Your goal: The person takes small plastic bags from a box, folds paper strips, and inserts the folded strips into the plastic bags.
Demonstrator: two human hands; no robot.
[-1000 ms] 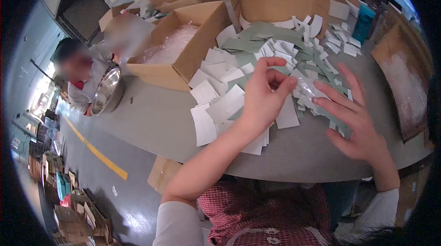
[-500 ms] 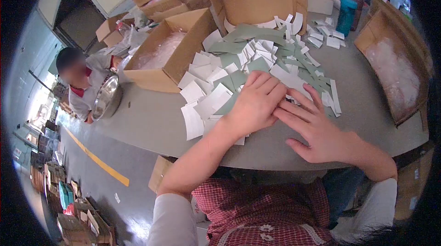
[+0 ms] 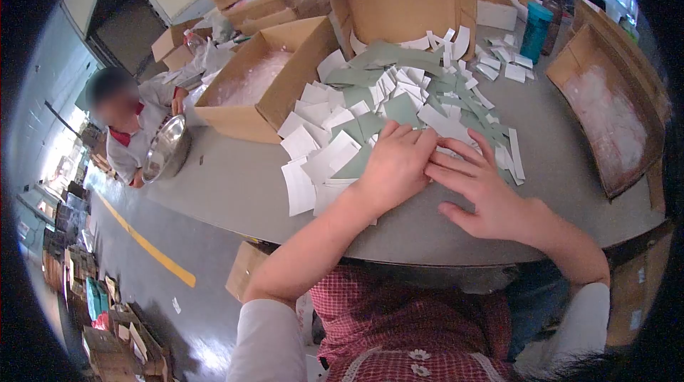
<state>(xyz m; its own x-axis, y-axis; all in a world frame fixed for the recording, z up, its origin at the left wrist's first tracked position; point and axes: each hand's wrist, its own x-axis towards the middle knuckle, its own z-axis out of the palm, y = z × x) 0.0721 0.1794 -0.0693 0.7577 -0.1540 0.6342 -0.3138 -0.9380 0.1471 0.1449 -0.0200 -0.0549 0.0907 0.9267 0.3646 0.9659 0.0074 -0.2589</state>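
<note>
My left hand (image 3: 399, 164) is at the near edge of a heap of paper pieces (image 3: 331, 157), its fingers curled in. Whatever those fingers hold, if anything, is hidden. Beside it, my right hand (image 3: 481, 186) has its fingers stretched and apart, the thumb standing off to the side. Its fingertips meet the fingers of my left hand. White and grey-green cards and strips lie loosely piled just beyond both hands, and a larger white sheet (image 3: 443, 122) is right behind the fingers.
An open carton (image 3: 239, 115) with clear plastic inside stands left; another carton (image 3: 605, 97) is tilted at right. Behind the heap rises an open box (image 3: 406, 8). A teal cup (image 3: 536, 33) stands at back right. At left, a person (image 3: 132, 125) holds a metal bowl (image 3: 169, 147).
Both hands remain together with only slight finger movement; the left knuckles sit a little lower. The view has shifted slightly, and the person at left appears a bit lower.
</note>
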